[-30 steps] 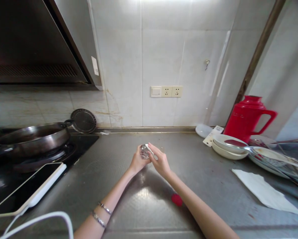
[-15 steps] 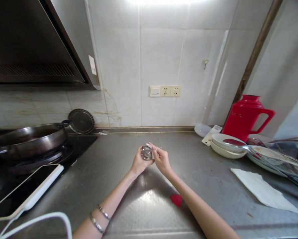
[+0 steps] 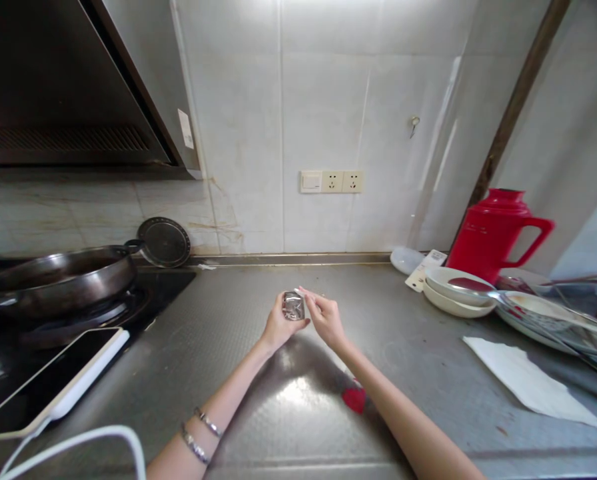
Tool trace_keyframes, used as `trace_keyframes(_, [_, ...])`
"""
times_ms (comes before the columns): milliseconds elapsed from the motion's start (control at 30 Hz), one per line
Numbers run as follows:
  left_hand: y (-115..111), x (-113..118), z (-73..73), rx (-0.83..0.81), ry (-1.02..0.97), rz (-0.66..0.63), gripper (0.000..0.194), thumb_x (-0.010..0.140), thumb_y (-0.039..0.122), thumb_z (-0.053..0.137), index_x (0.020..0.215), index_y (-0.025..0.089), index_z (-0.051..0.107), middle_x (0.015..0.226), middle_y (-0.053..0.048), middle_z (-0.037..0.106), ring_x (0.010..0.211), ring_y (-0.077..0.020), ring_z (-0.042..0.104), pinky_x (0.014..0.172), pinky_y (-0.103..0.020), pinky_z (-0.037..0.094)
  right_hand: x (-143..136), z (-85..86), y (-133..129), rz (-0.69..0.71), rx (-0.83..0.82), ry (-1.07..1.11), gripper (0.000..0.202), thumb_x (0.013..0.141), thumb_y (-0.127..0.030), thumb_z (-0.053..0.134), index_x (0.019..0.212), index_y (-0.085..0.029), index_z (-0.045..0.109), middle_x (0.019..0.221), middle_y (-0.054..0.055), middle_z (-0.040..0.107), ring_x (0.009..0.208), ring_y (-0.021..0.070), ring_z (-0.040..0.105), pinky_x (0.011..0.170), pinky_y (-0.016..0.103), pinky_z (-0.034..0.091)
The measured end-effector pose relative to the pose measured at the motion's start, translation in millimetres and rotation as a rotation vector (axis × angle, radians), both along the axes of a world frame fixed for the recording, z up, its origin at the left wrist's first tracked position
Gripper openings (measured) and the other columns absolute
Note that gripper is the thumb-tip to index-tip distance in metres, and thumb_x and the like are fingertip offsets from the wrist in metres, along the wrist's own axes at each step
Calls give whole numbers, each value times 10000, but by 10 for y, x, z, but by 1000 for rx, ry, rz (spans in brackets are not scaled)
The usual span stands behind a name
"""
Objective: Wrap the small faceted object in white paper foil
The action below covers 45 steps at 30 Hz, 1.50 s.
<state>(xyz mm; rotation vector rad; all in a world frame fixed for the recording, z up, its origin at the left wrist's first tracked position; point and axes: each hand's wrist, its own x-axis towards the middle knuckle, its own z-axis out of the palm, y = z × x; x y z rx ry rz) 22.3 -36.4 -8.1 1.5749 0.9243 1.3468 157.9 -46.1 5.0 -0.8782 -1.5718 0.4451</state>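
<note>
A small clear glass-like container [image 3: 293,305] is held above the middle of the metal counter [image 3: 228,307]. My left hand [image 3: 280,328] wraps round its left side and underside, with two bracelets on that wrist. At the container's right rim, my right hand [image 3: 324,319] has its fingers pinched together. Something small and pale shows at those fingertips, too small to name. A red object [image 3: 353,399] lies on the counter beside my right forearm, partly hidden by it.
On the left, a steel pan [image 3: 63,280] sits on the stove and a phone [image 3: 53,380] with a white cable lies nearer. To the right are a red thermos [image 3: 491,233], stacked bowls [image 3: 453,303], plates [image 3: 543,320] and a white paper sheet [image 3: 528,380].
The hands and container stay nearly in place. My right fingers have shifted slightly at the rim, and a little more of the red object shows.
</note>
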Motion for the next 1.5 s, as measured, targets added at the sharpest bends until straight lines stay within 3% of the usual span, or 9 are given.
trace_keyframes(133, [3, -6, -2, 34, 18, -35, 699, 548, 243, 818, 1140, 175, 453, 1011, -63, 647, 886, -187, 629, 811, -292, 482, 13, -6, -7, -5, 81, -51, 324, 902, -393, 466, 1059, -240, 703, 1149, 63, 672, 1098, 256, 620, 979, 444, 475])
trace_keyframes(333, [-13, 6, -5, 34, 79, 12, 745, 497, 206, 825, 1149, 175, 467, 1001, -65, 646, 877, -199, 624, 801, -307, 479, 19, 16, -9, -50, 25, -38, 335, 909, -395, 439, 1018, -241, 716, 1076, 67, 705, 990, 264, 671, 881, 444, 534])
trace_keyframes(567, [-34, 21, 8, 144, 88, -63, 713, 507, 68, 745, 1165, 207, 507, 1181, -86, 603, 1019, -218, 592, 866, -304, 460, -8, 47, -53, 105, 204, -205, 263, 879, -283, 507, 1066, -275, 693, 1154, 38, 675, 1146, 232, 590, 1056, 443, 413])
trace_keyframes(767, [-22, -1, -11, 102, 188, 17, 778, 493, 104, 779, 1204, 184, 473, 1100, -87, 633, 949, -227, 613, 836, -336, 475, 50, 68, -22, -11, 195, -151, 254, 880, -281, 494, 1015, -264, 708, 1055, 54, 715, 1051, 240, 646, 1011, 459, 454])
trace_keyframes(967, [-23, -16, -17, 193, 168, -40, 747, 535, 91, 751, 1222, 190, 474, 1213, -117, 586, 1046, -247, 588, 880, -335, 464, 23, 86, -67, 53, 256, -257, 301, 902, -245, 443, 1083, -261, 684, 1109, 42, 696, 1114, 229, 612, 1028, 435, 440])
trace_keyframes(1200, [-48, -7, 13, 152, 288, 23, 798, 500, 156, 794, 1224, 158, 457, 1077, -92, 641, 907, -216, 624, 783, -315, 492, 80, 34, 7, -108, 174, -180, 325, 914, -316, 414, 940, -216, 723, 957, 85, 740, 965, 267, 683, 893, 437, 524])
trace_keyframes(1367, [-117, 20, 79, 161, 262, -38, 711, 548, 164, 760, 1200, 165, 479, 1059, -66, 657, 896, -197, 632, 780, -298, 500, 53, 72, -87, -12, 289, -245, 300, 913, -257, 422, 1034, -208, 692, 1072, 85, 710, 1045, 222, 650, 945, 389, 501])
trace_keyframes(1500, [-134, 21, 72, 154, 320, -48, 623, 554, 175, 760, 1131, 157, 525, 977, -56, 672, 811, -188, 636, 712, -282, 503, 34, 96, -76, 10, 200, -224, 308, 925, -292, 417, 1001, -226, 707, 1041, 61, 722, 1025, 236, 661, 955, 416, 491])
